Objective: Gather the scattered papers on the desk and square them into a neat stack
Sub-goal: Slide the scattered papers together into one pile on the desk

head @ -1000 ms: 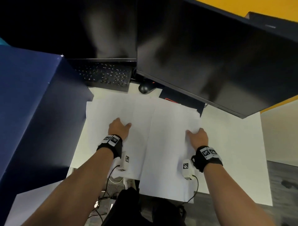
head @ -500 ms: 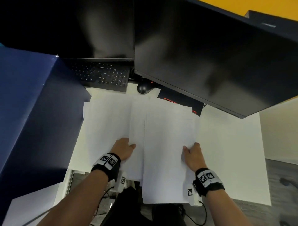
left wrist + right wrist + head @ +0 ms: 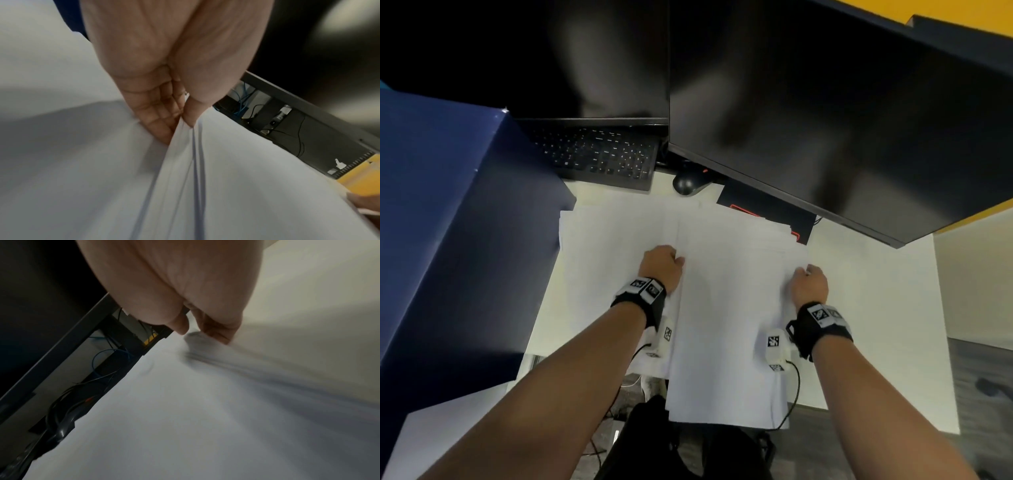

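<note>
Several white sheets lie overlapped as a loose stack (image 3: 732, 325) in the middle of the white desk (image 3: 876, 325), its near end hanging over the desk's front edge. More sheets (image 3: 606, 260) spread out to the left, partly beneath it. My left hand (image 3: 678, 260) is at the stack's left edge; in the left wrist view its thumb and fingers (image 3: 164, 120) pinch several sheet edges (image 3: 185, 146). My right hand (image 3: 803, 272) is curled at the stack's right edge. The right wrist view is blurred and shows the curled fingers (image 3: 218, 334) on that edge.
A black keyboard (image 3: 599, 157) and mouse (image 3: 685, 183) sit behind the papers, under two dark monitors (image 3: 825, 102). A black pad with a red line (image 3: 763, 212) lies beneath the sheets' far corner. A blue partition (image 3: 448, 222) borders the desk on the left.
Both hands moved forward from the papers' near end to the stack's side edges and went from flat to curled. The middle sheets overlap more closely.
</note>
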Motion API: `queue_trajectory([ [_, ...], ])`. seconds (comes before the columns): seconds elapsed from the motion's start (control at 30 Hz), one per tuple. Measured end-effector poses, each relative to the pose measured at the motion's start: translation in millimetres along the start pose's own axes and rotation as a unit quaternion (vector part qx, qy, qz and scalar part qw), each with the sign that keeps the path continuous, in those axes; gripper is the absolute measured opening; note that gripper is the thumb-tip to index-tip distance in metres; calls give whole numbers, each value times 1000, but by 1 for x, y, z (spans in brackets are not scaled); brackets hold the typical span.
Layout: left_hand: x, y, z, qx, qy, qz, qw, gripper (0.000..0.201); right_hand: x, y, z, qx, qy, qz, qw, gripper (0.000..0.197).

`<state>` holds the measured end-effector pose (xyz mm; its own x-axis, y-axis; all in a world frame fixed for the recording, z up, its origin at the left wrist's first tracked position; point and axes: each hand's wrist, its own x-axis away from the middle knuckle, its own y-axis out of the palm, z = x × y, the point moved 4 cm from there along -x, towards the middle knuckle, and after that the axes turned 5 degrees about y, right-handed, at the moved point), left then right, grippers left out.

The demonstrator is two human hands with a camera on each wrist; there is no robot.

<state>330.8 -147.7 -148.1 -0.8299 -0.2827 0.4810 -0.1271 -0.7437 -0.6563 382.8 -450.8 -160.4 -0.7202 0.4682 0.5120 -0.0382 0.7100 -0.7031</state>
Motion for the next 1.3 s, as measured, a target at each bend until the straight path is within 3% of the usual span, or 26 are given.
queue_trajectory([
  [0.13, -5, 6, 13, -15, 15, 26, 999, 48, 0, 12, -23, -2, -28, 18, 999, 33],
  [0.23, 1, 10, 3, 7, 25, 37, 999, 42, 3, 14, -21, -21, -26, 11, 999, 33],
  [0.3, 9, 5, -14, 37, 16, 41, 998, 19, 4, 8, -12, -26, -12, -1, 1000, 40],
  [0.33, 10, -2, -28, 42, 5, 65, 997, 27, 4, 6, -5, -32, -4, -8, 999, 44],
  [0.43, 15, -43, -79, -27, -78, 162, 983, 61, -1, -5, 19, -55, 2, -18, 998, 57],
  [0.53, 23, -75, -126, -52, -196, 213, 956, 77, -7, -16, 43, -56, 12, -6, 998, 71],
  [0.73, 13, -76, -139, -11, -179, 166, 970, 65, 10, -8, 31, -49, -10, -34, 998, 61],
  [0.93, 11, -54, -102, -36, -130, 140, 981, 64, 22, 16, 14, -41, -26, -37, 998, 53],
  [1.17, 7, -17, -68, 125, -68, 76, 987, 66, 38, 27, 8, -20, -43, -60, 997, 45],
  [1.3, 17, -29, -93, 36, -79, -28, 996, 80, 38, 1, 32, -6, -30, -62, 998, 52],
])
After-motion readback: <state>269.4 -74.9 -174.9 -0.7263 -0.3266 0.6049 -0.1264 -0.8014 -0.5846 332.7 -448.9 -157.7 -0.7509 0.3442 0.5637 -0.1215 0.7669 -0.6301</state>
